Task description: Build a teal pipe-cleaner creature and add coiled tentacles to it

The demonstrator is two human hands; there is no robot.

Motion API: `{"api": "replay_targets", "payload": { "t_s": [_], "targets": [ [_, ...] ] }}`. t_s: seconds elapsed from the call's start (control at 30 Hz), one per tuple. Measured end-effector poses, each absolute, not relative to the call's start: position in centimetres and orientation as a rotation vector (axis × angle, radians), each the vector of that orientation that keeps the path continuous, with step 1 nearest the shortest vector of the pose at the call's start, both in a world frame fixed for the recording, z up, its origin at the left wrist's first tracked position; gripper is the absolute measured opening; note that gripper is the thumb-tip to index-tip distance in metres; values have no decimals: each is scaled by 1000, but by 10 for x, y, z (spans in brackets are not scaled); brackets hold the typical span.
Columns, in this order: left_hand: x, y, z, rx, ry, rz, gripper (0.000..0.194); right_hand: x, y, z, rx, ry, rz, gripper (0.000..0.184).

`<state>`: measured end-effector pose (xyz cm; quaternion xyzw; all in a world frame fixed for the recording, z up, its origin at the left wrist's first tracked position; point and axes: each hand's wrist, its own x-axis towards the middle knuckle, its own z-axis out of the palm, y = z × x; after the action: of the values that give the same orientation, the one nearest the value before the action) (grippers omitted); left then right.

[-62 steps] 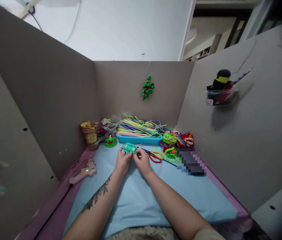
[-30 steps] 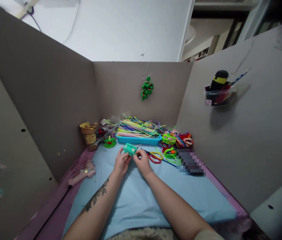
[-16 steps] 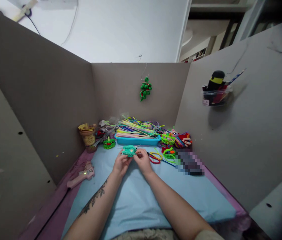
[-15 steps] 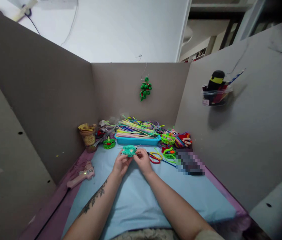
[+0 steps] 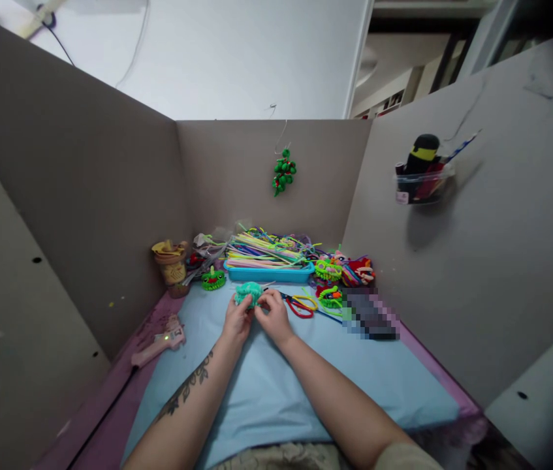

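Note:
A rounded, fuzzy turquoise pipe-cleaner piece (image 5: 247, 292) is held above the blue cloth, near the tray. My left hand (image 5: 237, 318) grips it from below and the left, with the thumb across its front. At its lower right edge, the fingers of my right hand (image 5: 273, 316) are pinched together on it; their tips are partly hidden. Just right of that hand lie scissors (image 5: 301, 307) with red and yellow handles.
Behind my hands a blue tray (image 5: 269, 274) bears many coloured pipe cleaners (image 5: 271, 251). A pink glue gun (image 5: 158, 346) rests at left with its cord trailing forward. Green fuzzy pieces (image 5: 213, 279) and a dark blurred-out object (image 5: 371, 316) lie around. Grey panels (image 5: 266, 196) enclose three sides.
The turquoise piece has turned in my left hand, and the left thumb now lies over its front. My right hand has shifted slightly left, close under its edge.

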<state>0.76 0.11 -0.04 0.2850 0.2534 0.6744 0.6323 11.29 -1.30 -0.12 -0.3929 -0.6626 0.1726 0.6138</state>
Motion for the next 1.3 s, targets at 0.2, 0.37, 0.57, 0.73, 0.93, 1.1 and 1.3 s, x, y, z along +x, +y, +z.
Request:
{"api": "replay_targets", "payload": {
  "t_s": [0.2, 0.37, 0.57, 0.73, 0.93, 1.1, 1.3],
  "targets": [
    [4, 5, 0, 591, 605, 1582, 32, 113, -16, 0, -915, -1549, 453, 19],
    [1, 8, -2, 532, 585, 1604, 26, 114, -17, 2, -967, -1466, 465, 4],
    [3, 8, -1, 535, 567, 1597, 27, 111, -12, 0, -942, -1373, 761, 9],
    [4, 6, -1, 586, 573, 1592, 31, 109, -11, -1, -927, -1268, 1053, 15],
    [6, 3, 0, 611, 564, 1607, 33, 106, -14, 4, -881, -1127, 1182, 15],
    [6, 2, 2, 637, 563, 1602, 34, 105, -14, 6, -821, -1048, 1270, 16],
    [3, 4, 2, 560, 542, 1599, 33, 109, -10, 4, -796, -865, 1430, 16]
  ]
}}
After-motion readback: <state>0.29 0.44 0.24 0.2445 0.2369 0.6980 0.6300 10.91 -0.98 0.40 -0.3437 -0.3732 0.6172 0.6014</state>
